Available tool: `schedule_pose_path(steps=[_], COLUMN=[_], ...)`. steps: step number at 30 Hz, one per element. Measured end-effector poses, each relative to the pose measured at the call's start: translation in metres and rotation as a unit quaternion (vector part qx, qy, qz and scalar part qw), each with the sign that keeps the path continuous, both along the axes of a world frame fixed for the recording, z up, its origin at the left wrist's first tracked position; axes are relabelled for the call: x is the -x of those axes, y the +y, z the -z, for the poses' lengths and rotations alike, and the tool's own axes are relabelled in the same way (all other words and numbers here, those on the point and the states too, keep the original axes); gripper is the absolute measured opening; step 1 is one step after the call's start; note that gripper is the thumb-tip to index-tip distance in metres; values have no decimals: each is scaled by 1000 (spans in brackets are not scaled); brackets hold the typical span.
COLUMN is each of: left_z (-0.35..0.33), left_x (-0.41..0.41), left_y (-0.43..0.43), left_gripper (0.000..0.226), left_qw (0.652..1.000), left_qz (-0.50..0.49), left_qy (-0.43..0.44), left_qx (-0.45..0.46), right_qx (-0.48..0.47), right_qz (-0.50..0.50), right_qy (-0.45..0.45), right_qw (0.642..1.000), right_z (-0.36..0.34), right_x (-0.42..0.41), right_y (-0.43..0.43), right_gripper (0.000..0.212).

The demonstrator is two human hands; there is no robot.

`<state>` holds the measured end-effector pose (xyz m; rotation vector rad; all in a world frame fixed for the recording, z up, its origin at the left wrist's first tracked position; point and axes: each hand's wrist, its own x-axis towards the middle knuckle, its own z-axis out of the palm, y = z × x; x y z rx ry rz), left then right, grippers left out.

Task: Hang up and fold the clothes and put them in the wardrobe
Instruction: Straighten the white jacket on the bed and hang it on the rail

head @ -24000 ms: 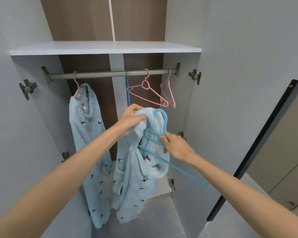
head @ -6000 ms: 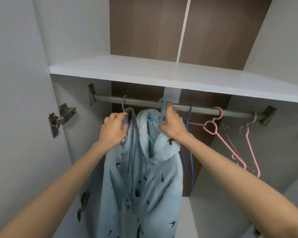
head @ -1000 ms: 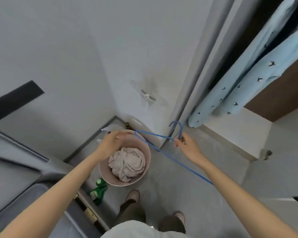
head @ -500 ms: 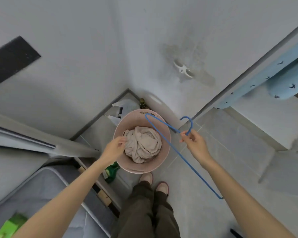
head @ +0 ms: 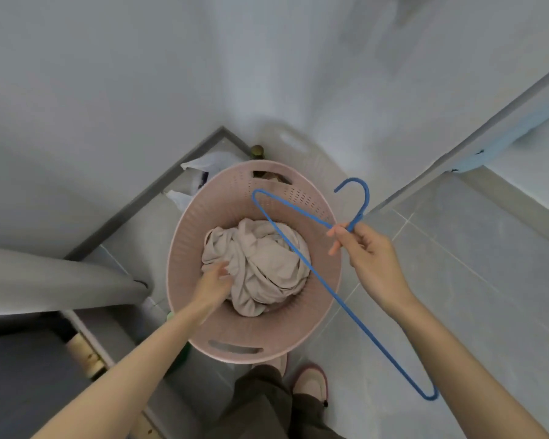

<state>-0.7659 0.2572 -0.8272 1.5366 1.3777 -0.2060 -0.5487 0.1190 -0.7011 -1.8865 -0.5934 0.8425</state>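
A pink laundry basket stands on the floor in the corner in front of my feet. A crumpled beige garment lies in its bottom. My left hand is down inside the basket, fingers reaching onto the left edge of the garment; whether it grips the cloth I cannot tell. My right hand is above the basket's right rim and pinches a thin blue hanger at the base of its hook, the hanger slanting across the basket. A tip of light blue clothing shows at the wardrobe's edge on the right.
White walls meet in the corner behind the basket, with white plastic bags and a small bottle top wedged there. A grey mattress edge and bed frame lie at left. Grey tiled floor spreads right; my slippered feet are below the basket.
My view has dropped closer over the basket. My left hand has gone deeper in, onto the beige garment. My right hand still holds the blue hanger, now further right of the basket.
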Motion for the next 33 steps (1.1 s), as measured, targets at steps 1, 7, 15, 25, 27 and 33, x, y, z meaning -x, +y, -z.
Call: schedule_pose_path(steps=[1, 7, 15, 25, 27, 33], left_z=[20, 118, 192, 209, 198, 133], left_x=[-7, -47, -74, -74, -60, -61], left_y=[2, 18, 20, 13, 10, 0], left_gripper=[46, 60, 94, 17, 17, 24], left_qw=[1000, 985, 981, 980, 982, 973], left_qz=[-21, -155, -174, -157, -147, -50], left_qy=[0, -21, 64, 72, 3, -80], left_qx=[15, 75, 64, -97, -116, -212], right_qx=[-5, -14, 1, -13, -17, -20], right_qz=[-1, -12, 8, 28, 33, 26], right_qy=[-2, 16, 28, 8, 12, -19], right_qw=[1000, 1000, 1000, 999, 999, 999], right_z=[14, 79, 109, 108, 102, 74], right_x=[-2, -15, -31, -31, -29, -15], right_y=[2, 11, 16, 6, 3, -14], right_gripper=[20, 25, 21, 21, 21, 21])
